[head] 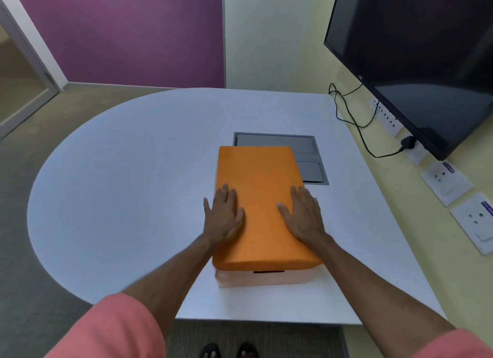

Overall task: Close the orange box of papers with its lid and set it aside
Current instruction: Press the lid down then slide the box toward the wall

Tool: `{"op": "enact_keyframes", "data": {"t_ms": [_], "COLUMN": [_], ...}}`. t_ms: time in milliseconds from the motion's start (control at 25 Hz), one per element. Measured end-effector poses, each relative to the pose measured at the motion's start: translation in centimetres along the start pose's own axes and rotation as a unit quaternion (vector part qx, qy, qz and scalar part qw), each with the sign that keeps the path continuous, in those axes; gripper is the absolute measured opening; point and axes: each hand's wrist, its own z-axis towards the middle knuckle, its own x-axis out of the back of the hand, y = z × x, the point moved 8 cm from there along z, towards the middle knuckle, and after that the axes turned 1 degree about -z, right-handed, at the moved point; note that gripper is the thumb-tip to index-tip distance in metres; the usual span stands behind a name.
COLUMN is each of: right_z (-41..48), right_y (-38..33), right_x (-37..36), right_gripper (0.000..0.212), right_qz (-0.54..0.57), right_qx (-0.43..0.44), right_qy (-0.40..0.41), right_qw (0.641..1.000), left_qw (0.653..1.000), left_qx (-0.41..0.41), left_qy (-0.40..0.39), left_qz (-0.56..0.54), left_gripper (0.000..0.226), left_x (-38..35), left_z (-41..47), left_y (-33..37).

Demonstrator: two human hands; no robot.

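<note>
An orange lid (260,197) lies on top of the box (266,277), whose paler front wall shows below the lid's near edge with a dark slot in it. The papers are hidden under the lid. My left hand (224,216) lies flat on the lid's left edge, fingers spread, thumb hanging over the side. My right hand (302,213) lies flat on the lid's right side, fingers spread. Neither hand grips anything. The box stands on the white table (133,184), right of its middle.
A grey recessed cable hatch (309,160) sits in the table just behind the box. A large dark monitor (421,59) hangs on the right wall, with a black cable (354,123) and wall sockets (445,181) below it. The table's near edge is close to my feet.
</note>
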Motion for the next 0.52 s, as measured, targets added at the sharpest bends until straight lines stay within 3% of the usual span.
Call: {"op": "enact_keyframes", "data": {"t_ms": [200,520], "right_z": [-3.4,-4.4], "right_y": [-1.0,-0.8], "right_x": [-2.7,-3.7], "right_gripper": [0.073,0.072], "right_qz": [-0.070,-0.084], "right_qx": [0.050,0.048], "right_qy": [0.033,0.076], "right_qw": [0.996,0.992], "left_qw": [0.996,0.995], "left_qx": [-0.016,-0.019], "left_qy": [0.017,0.034], "left_qz": [0.082,0.088], "left_gripper": [0.060,0.062], "left_x": [-2.0,-3.5], "left_z": [-3.3,-3.9], "left_y": [1.5,0.6]}}
